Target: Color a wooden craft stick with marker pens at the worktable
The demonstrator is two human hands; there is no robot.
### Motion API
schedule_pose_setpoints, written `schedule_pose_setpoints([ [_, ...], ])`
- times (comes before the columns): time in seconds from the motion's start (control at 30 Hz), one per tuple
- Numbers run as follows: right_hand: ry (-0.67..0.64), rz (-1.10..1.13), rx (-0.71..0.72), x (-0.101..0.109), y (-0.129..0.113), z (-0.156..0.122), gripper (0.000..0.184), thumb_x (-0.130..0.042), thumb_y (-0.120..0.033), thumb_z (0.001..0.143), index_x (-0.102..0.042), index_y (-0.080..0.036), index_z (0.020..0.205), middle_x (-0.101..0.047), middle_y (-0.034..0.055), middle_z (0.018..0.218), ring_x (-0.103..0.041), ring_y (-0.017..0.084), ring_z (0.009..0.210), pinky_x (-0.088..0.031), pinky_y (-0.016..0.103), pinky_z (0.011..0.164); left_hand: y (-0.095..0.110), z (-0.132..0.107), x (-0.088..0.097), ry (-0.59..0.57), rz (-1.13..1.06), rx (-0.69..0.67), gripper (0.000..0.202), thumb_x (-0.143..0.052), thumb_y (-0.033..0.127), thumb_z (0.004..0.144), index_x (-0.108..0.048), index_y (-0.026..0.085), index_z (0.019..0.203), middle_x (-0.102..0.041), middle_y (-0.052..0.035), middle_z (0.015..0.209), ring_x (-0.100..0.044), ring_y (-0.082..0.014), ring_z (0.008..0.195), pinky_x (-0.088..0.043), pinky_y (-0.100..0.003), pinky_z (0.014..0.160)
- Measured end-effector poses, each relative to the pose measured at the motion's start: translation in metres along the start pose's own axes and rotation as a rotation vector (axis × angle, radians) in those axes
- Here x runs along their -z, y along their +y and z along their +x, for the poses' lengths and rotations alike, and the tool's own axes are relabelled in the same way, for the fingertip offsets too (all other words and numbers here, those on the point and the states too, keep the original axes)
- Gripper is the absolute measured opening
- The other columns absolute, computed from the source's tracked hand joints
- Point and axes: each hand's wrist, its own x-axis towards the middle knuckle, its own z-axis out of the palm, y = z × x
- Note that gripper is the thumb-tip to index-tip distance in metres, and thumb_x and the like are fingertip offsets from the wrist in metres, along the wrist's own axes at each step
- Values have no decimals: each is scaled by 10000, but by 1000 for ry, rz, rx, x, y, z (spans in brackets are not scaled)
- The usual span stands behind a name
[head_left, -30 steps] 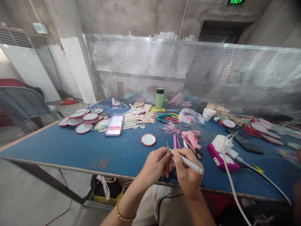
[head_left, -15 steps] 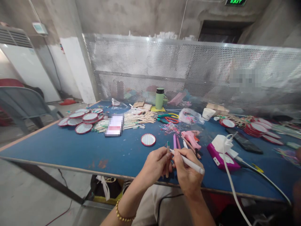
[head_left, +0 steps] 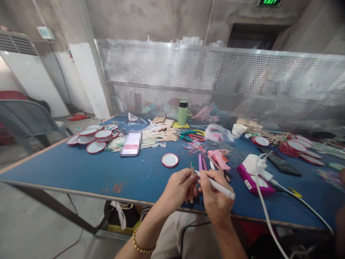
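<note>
My left hand grips an upright wooden craft stick whose top end is coloured green. My right hand holds a white marker pen with its tip pressed against the stick's upper part. Both hands hover just over the near edge of the blue table. A small round red-rimmed mirror lies on the table just beyond my left hand. Purple and pink markers lie right behind the stick.
A pink glue gun, a purple power strip with a white charger and cable, and a black phone sit to the right. Piles of red-rimmed mirrors and wooden sticks, scissors, a green bottle and a perforated metal screen stand farther back.
Almost nothing differs; the pen in my right hand has shifted very slightly against the stick.
</note>
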Motion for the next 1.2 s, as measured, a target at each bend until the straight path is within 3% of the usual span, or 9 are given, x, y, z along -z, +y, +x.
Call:
schedule_pose_setpoints([
  [0.17, -22, 6, 17, 0, -3, 3, 191, -567, -179, 917, -618, -202, 735, -585, -54, 535, -558, 102, 419, -450, 205, 444, -1, 0, 0, 0, 6, 1, 393, -505, 536, 899, -494, 191, 711, -552, 18, 551, -443, -84, 397, -325, -207, 403],
  [0.43, 13, 4, 7, -1, -1, 0, 170, -567, -180, 918, -627, -195, 759, -626, -37, 609, -580, 101, 455, -463, 205, 455, -1, 0, 0, -3, 15, 2, 424, -506, 578, 884, -502, 189, 714, -554, 17, 548, -447, -87, 398, -323, -208, 403],
  [1.2, -19, 13, 62, -1, -2, 2, 164, -564, -146, 921, -638, -190, 781, -612, -46, 593, -566, 89, 462, -476, 189, 476, 3, 0, -1, 24, 82, 12, 374, -507, 504, 874, -497, 197, 662, -545, 19, 524, -467, -97, 399, -346, -212, 410],
])
